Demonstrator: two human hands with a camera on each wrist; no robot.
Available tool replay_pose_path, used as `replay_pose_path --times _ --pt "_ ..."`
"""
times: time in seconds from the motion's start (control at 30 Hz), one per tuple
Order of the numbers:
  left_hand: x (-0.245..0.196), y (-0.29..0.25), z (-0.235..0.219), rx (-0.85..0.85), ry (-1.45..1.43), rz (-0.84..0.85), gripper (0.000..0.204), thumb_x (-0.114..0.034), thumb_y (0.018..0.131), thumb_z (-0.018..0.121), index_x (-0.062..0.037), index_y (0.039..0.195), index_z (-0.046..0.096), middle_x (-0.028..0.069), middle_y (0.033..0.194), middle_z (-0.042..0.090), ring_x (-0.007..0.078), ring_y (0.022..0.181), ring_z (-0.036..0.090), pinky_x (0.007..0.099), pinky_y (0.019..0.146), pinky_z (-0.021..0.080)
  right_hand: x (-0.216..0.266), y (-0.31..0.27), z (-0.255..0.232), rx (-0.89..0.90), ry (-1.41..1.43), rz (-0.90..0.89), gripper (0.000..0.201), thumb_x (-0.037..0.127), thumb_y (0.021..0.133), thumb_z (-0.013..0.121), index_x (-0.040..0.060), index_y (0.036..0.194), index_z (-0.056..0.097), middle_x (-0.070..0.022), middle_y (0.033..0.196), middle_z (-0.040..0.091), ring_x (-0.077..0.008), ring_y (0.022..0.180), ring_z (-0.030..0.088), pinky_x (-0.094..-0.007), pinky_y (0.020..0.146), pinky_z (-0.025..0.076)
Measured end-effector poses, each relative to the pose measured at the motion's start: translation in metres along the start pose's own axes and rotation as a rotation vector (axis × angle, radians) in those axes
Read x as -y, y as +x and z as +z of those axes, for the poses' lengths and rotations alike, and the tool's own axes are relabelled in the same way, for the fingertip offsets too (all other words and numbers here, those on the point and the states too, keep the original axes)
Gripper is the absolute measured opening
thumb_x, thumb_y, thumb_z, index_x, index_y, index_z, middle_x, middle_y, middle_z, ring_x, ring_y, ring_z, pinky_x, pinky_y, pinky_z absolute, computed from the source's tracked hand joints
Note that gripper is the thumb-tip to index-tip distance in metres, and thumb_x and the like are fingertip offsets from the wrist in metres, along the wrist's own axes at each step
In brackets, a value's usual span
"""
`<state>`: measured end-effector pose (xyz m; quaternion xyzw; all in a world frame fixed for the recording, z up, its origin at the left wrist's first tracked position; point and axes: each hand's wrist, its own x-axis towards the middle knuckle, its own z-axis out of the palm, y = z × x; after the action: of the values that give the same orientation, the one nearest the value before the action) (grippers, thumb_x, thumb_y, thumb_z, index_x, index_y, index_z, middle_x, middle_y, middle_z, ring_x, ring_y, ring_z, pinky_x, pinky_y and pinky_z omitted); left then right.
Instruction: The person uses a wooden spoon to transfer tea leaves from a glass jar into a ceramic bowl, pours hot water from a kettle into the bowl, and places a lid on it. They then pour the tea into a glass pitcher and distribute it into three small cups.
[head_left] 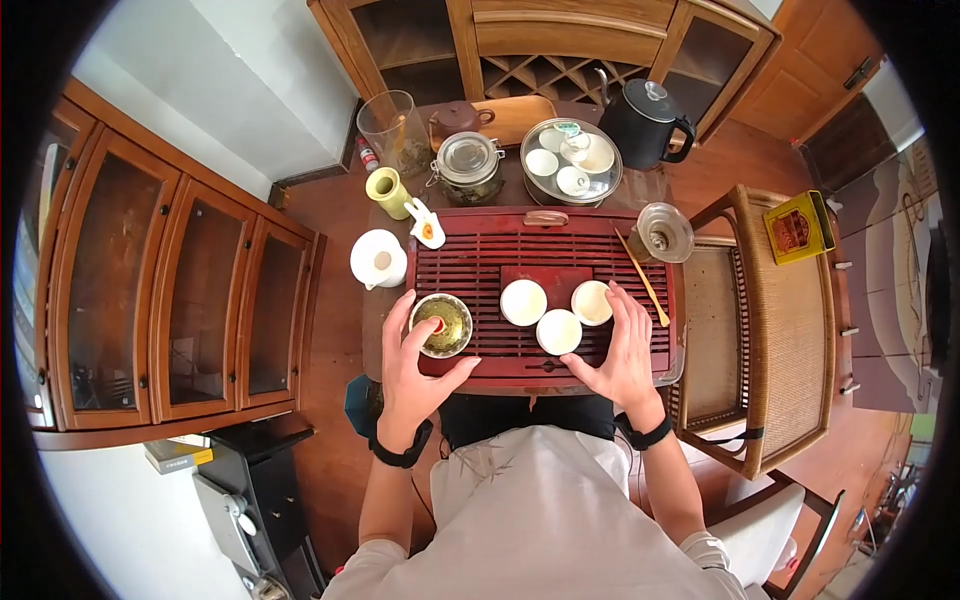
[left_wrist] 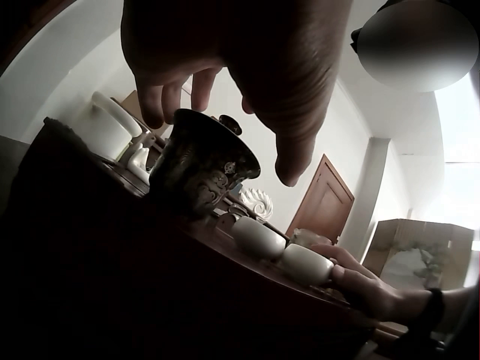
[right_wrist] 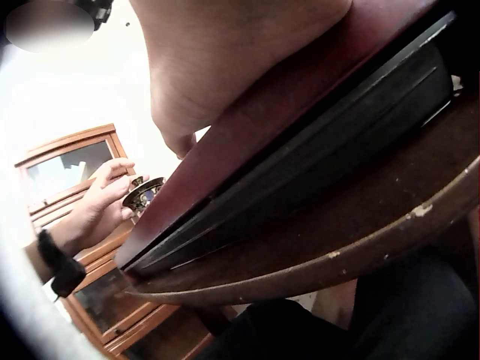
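My left hand (head_left: 412, 372) is spread around a patterned gaiwan (head_left: 452, 338) at the left of the dark red slatted tea tray (head_left: 482, 372). One finger reaches over its lid, beside the knob; the thumb stands off to the right. In the left wrist view the hand arches above the dark gaiwan (left_wrist: 202, 169), fingers apart. My right hand (head_left: 628, 365) lies around two white cups, thumb at the front cup (head_left: 559, 332) and fingertips at the right cup (head_left: 590, 304). A third white cup (head_left: 523, 302) stands left of them.
Behind the tray stand a lidded glass jar (head_left: 468, 160), a round container with cups (head_left: 572, 190) and a black kettle (head_left: 648, 125). A white pitcher (head_left: 378, 260) is at the left. Right of the cups are a wooden stick (head_left: 645, 280), a glass cup (head_left: 662, 232) and a wicker chair (head_left: 790, 350).
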<state>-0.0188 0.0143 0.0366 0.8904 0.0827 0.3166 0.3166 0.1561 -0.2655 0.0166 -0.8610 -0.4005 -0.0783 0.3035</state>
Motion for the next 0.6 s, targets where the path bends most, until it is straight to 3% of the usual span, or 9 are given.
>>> replay_pose_path --times 0.43,0.6 --pt "0.017 -0.001 0.019 -0.087 -0.074 0.033 0.082 -0.017 0.074 0.1 -0.0132 0.139 0.049 0.0239 0.157 0.042 0.0459 0.141 0.053 0.0568 0.114 0.051 0.001 0.001 0.003 -0.017 -0.019 -0.01 0.107 0.054 0.081 0.089 0.001 0.158 0.036 -0.0258 0.158 0.049 -0.0461 0.14 0.05 -0.0587 0.118 0.037" --pt "0.015 -0.002 0.013 0.007 0.011 0.015 0.079 -0.014 0.074 0.099 -0.0132 0.136 0.05 0.0237 0.156 0.04 0.0472 0.14 0.053 0.0578 0.114 0.051 -0.004 -0.002 0.006 -0.011 -0.012 -0.013 0.11 0.055 0.083 0.086 0.001 0.162 0.032 -0.0267 0.16 0.048 -0.0462 0.141 0.048 -0.0588 0.12 0.034"
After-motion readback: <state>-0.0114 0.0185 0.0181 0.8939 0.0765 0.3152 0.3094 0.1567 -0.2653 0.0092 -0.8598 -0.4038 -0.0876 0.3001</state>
